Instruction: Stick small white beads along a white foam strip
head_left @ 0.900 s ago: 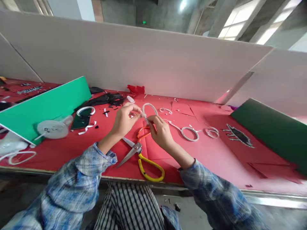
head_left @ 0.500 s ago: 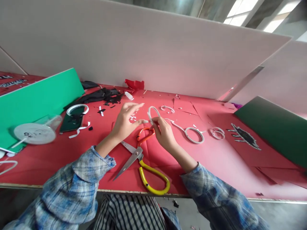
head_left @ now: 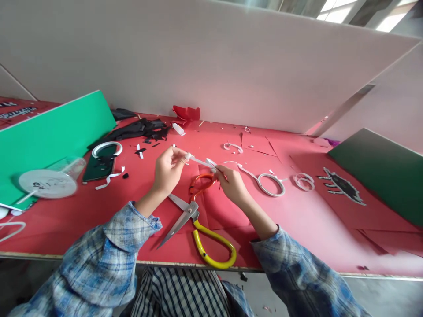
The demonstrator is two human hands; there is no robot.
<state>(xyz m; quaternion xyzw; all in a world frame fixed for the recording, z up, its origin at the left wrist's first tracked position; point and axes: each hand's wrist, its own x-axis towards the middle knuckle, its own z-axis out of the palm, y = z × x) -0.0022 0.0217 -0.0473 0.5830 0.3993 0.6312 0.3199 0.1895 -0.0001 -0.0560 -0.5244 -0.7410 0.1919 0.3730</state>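
A narrow white strip (head_left: 202, 162) is stretched between my two hands, above the red tabletop. My left hand (head_left: 168, 171) pinches its left end between thumb and fingertips. At the other end, my right hand (head_left: 230, 180) is closed on the strip, where part of it is bent over near the fingers. Just below lie opened scissors (head_left: 189, 210) with one orange and one yellow handle, blades pointing left; the orange loop is close under my right fingers. To the right, a white strip coil (head_left: 271, 185) rests flat with a loose tail reaching toward my right hand.
Left are a green board (head_left: 56, 132), a clear lidded cup (head_left: 49, 182) on its side, a phone (head_left: 99, 167) and a white ring (head_left: 107, 150). Black scraps (head_left: 145, 130) lie behind. Right are more strip coils (head_left: 303, 181), a dark leaf-like cutout (head_left: 344, 187) and another green board (head_left: 380, 171).
My left hand has gone from spread fingers to pinching the strip's end. The strip, formerly a loop above my right fingers, is now drawn out between both hands.
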